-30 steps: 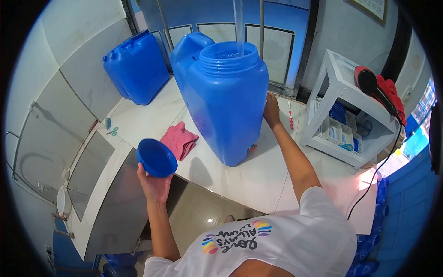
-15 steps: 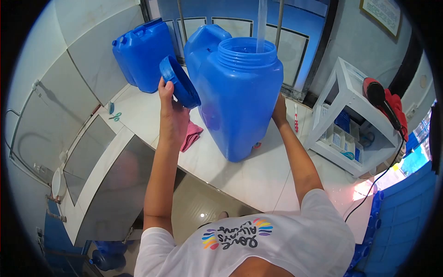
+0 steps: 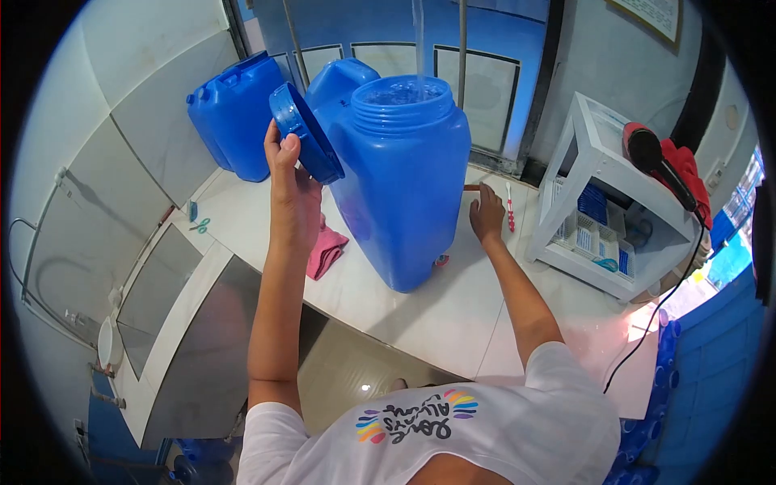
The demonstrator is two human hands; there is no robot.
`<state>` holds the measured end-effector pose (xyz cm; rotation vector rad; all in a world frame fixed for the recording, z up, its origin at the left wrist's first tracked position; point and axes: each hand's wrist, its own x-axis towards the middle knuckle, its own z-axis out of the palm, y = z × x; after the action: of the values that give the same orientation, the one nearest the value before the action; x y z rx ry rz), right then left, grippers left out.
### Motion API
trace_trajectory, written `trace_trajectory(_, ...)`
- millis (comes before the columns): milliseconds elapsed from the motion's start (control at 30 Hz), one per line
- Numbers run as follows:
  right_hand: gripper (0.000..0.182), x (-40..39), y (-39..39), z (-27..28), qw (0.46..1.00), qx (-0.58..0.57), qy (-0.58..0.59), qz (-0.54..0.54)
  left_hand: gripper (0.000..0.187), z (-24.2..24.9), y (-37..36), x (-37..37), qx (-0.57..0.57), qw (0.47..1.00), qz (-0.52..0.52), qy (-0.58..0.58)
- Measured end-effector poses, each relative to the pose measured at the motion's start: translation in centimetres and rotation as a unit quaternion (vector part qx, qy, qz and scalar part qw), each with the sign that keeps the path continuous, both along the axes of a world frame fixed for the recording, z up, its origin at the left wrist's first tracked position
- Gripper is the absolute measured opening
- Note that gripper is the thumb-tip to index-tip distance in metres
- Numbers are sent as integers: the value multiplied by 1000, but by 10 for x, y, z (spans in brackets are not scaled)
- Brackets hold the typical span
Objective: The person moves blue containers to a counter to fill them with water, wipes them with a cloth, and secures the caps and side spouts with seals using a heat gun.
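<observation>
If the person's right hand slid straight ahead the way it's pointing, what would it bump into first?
Probably the thin brown strip by the fingertips of the right hand, then perhaps the side of the big blue container. Depth is unclear, so it might pass beside either.

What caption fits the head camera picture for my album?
Water pours into a blue jug while the left hand holds a lid.

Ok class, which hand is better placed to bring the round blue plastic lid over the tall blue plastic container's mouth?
Probably the left hand: it grips the lid near the top of the open container, whereas the right hand is lower, on the other side.
</observation>
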<state>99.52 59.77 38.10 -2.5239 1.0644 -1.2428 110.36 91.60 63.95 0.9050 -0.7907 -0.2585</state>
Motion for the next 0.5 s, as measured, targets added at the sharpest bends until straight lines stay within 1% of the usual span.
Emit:
trace_trajectory(33, 52, -4, 2, -4, 999, 30, 19, -8, 80, 2, -1, -2, -2, 1000, 2, -3)
trace_trajectory(67, 52, -6, 3, -9, 999, 32, 17, -10, 80, 4, -1, -3, -4, 1000, 4, -6)
trace_trajectory(133, 58, -10, 5, -18, 998, 62, 24, 7, 79, 6, -2, -6, -2, 1000, 3, -12)
trace_trajectory(233, 62, -12, 7, -26, 998, 43, 41, -16, 78, 9, -6, -6, -3, 1000, 2, -22)
trace_trajectory(367, 59, -11, 4, -33, 995, 85, 46, -4, 80, 10, -10, -3, 6, 999, 23, -38)
trace_trajectory(433, 56, -2, -5, -39, 995, 88, -39, 35, 81, 13, -9, -4, 3, 999, 20, -39)
trace_trajectory(467, 56, 2, -6, -34, 995, 89, -40, 34, 83, 14, -9, -4, 0, 999, 16, -40)
trace_trajectory(500, 54, 8, -6, -25, 989, 107, -89, 47, 83, 13, -9, -3, 0, 999, 15, -39)
